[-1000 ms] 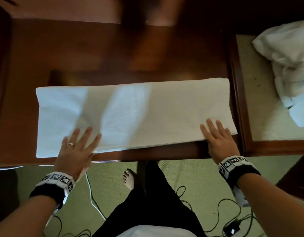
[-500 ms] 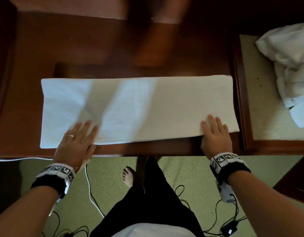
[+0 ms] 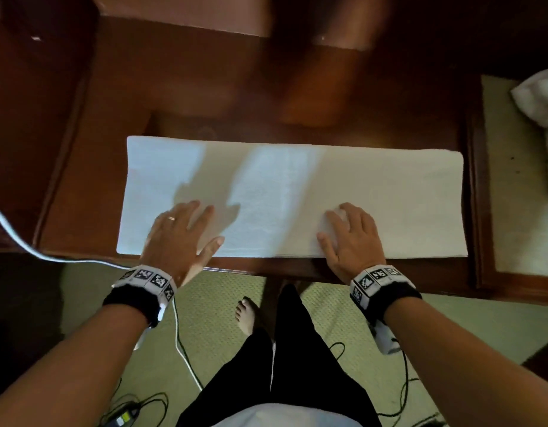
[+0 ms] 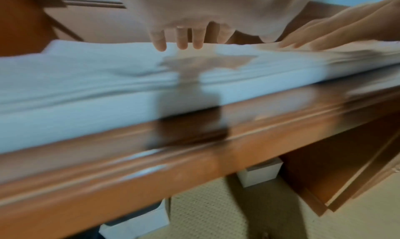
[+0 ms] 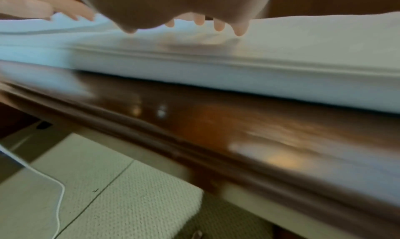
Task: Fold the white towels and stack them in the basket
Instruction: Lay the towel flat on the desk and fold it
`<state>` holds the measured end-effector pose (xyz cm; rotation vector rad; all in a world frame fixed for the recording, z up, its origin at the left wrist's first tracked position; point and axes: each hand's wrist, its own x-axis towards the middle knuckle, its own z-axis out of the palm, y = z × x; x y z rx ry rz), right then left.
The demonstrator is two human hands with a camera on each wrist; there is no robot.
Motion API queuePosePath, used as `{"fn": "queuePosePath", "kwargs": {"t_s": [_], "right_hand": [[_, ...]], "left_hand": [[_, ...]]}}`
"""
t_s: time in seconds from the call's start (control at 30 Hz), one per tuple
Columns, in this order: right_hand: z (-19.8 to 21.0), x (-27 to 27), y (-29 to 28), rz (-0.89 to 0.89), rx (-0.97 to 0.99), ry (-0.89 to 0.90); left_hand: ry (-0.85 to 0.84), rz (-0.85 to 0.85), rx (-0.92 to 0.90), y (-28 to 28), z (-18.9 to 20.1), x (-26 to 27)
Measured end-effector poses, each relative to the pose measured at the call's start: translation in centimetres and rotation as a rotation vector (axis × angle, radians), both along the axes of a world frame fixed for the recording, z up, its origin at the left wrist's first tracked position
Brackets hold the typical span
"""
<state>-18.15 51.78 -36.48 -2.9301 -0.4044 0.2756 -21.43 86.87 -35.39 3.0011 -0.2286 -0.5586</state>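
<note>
A white towel (image 3: 297, 186), folded into a long flat strip, lies across the dark wooden table (image 3: 205, 97) near its front edge. My left hand (image 3: 183, 232) rests flat on the towel's left part, fingers straight and spread. My right hand (image 3: 349, 235) lies flat on the towel right of its middle, fingers slightly bent at the tips. In the left wrist view the left fingers (image 4: 160, 40) touch the towel (image 4: 86, 74); in the right wrist view the right fingertips (image 5: 239, 29) press the towel (image 5: 281, 54). No basket shows.
A heap of unfolded white towels (image 3: 540, 100) sits on a lighter side surface (image 3: 513, 211) at the right. A white cable (image 3: 14, 235) runs off the table's left front edge. Black cables (image 3: 399, 392) lie on the green carpet by my legs.
Both hands have slid inward along the towel's near edge; the right hand moved from the right end toward the middle. The towel stays flat, and the camera has shifted to the left.
</note>
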Motion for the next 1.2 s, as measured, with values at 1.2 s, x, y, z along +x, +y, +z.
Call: {"fn": "queuePosePath", "kwargs": {"t_s": [1.2], "right_hand": [[0.2,7.4,-13.8,-1.019,0.173,0.300]], "left_hand": [[0.058,0.173,-0.060,-7.4,-2.1,5.4]]}}
